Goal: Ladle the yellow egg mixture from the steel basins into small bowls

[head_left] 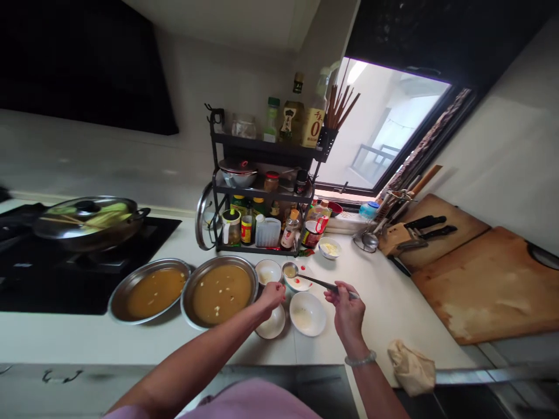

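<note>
Low centre of the frame, the right hand (347,302) pinched the ladle (312,281) by its handle end, cup full over a bowl (301,286). The left hand (271,294) curled its fingers at a dish (273,326); grip unclear. The ladle seemed light, stiff, spill-prone: hold level.

**Steel, glaze and worn wood**

The long thin metal spoon (314,282) is polished and bright. The round white ceramic bowl (318,325) carries a smooth, glossy glaze. The wide round steel pan (184,297) gleams along its rim. The white table (393,305) looks smooth with a faint sheen. The large brown wooden cutting board (493,285) is matt, scuffed and worn pale. The crumpled beige cloth (411,366) looks soft and dull.
</note>
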### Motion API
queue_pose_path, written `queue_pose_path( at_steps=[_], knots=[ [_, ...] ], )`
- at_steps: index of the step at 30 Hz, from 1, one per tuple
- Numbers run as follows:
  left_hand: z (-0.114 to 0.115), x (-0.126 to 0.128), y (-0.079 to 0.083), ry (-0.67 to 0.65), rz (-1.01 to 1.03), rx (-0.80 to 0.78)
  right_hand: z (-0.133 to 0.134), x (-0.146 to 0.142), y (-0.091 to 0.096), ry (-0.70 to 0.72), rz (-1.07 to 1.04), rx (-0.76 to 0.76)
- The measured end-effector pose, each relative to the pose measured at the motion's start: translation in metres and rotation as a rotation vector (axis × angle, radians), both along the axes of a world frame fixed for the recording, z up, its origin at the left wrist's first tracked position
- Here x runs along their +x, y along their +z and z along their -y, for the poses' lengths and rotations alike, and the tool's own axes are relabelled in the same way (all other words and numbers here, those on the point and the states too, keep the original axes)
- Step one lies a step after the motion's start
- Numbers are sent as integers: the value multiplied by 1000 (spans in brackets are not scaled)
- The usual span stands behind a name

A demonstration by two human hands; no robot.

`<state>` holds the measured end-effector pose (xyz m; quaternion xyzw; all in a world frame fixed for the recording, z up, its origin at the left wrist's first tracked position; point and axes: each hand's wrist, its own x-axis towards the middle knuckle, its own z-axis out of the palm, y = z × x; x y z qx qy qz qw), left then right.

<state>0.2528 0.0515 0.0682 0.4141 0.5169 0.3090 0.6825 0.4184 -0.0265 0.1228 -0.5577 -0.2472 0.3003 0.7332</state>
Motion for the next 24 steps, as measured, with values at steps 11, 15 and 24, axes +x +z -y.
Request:
queue_pose_path(
  at_steps=[11, 15, 24],
  knots=[
    [105, -170, -24, 376, 247, -173, -19, -80, -8, 315, 245, 26],
    [121, -225, -44, 685, 203, -227, -13, -101, -19, 460, 615, 197],
    [91, -334, -67, 1042, 93, -12, -11, -139, -30, 479, 831, 319]
  ],
)
